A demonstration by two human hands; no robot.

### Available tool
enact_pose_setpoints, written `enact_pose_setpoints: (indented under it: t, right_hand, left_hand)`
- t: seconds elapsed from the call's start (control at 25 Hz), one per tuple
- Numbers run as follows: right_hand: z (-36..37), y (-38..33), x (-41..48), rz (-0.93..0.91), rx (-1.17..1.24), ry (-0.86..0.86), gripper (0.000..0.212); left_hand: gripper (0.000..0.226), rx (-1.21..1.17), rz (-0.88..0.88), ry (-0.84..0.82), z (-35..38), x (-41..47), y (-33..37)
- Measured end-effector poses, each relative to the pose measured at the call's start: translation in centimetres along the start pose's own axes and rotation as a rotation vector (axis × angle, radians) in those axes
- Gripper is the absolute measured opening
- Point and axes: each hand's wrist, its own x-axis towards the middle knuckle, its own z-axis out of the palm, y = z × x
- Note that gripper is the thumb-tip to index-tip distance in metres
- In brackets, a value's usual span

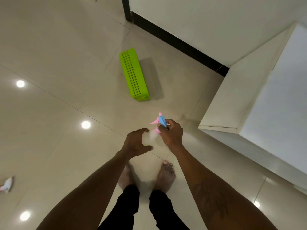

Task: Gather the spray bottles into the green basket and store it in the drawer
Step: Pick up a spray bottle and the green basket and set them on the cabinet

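1. On the floor (49, 47) ahead, one basket (133, 74) lies on its side, long axis running away from the person.
2. Right hand (171, 133) grips one bottle (160, 122), nozzle pointing left.
3. Left hand (137, 143) is spread, holding nothing, just beside it.
4. A second bottle (7, 184) lies far left.

Glossy beige floor tiles (69, 60) mirror ceiling lights — the green basket (133, 75) looks like matt, perforated plastic.
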Motion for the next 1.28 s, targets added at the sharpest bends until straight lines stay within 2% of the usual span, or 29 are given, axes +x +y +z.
enact_pose_setpoints:
  t: [0.12, 0.2, 0.28, 0.36, 0.44, 0.52, 0.68, 0.88, 1.08, 1.16, 1.28]
  right_hand:
    - [-0.1, -4.3, -2.4, -0.107, -0.034, -0.031, 0.021]
    - [0.3, -6.6, -3.2, -0.113, -0.001, -0.014, 0.02]
    - [0.9, -8.5, -3.2, -0.108, 0.051, -0.01, 0.02]
    - [1.9, -10.0, -2.5, -0.098, 0.125, -0.064, 0.026]
    - [3.0, -11.2, -1.2, -0.036, 0.254, -0.097, 0.042]
    - [4.3, -11.8, 0.7, 0.089, 0.398, -0.057, 0.041]
    - [6.4, -11.2, 5.5, 0.292, 0.451, 0.079, 0.034]
    - [8.2, -9.4, 11.7, 0.526, 0.518, 0.155, 0.044]
    - [9.6, -7.1, 15.6, 0.72, 0.736, -0.005, 0.046]
    - [10.1, -6.6, 16.5, 0.743, 0.836, -0.082, 0.048]
    - [10.8, -6.7, 17.4, 0.749, 0.933, -0.182, 0.04]
  left_hand:
    - [0.039, -0.089, 0.018, 0.211, -1.9, -1.3, 3.4]
    - [0.015, -0.118, -0.038, 0.316, -3.5, -1.7, 5.3]
    - [0.006, -0.136, -0.089, 0.4, -5.0, -1.8, 6.0]
    - [0.009, -0.189, -0.125, 0.465, -6.0, -1.2, 5.1]
    - [0.019, -0.246, -0.165, 0.497, -6.7, 0.0, 3.5]
    - [0.023, -0.288, -0.173, 0.508, -7.3, 1.2, 1.8]
    - [0.027, -0.326, -0.154, 0.511, -8.1, 3.4, -0.2]
    - [0.026, -0.356, -0.132, 0.489, -7.6, 6.6, -2.1]
    - [0.028, -0.335, -0.155, 0.516, -6.9, 9.0, -4.3]
    - [0.027, -0.335, -0.15, 0.522, -6.7, 9.6, -4.9]
    - [0.022, -0.331, -0.148, 0.522, -6.7, 10.2, -5.2]
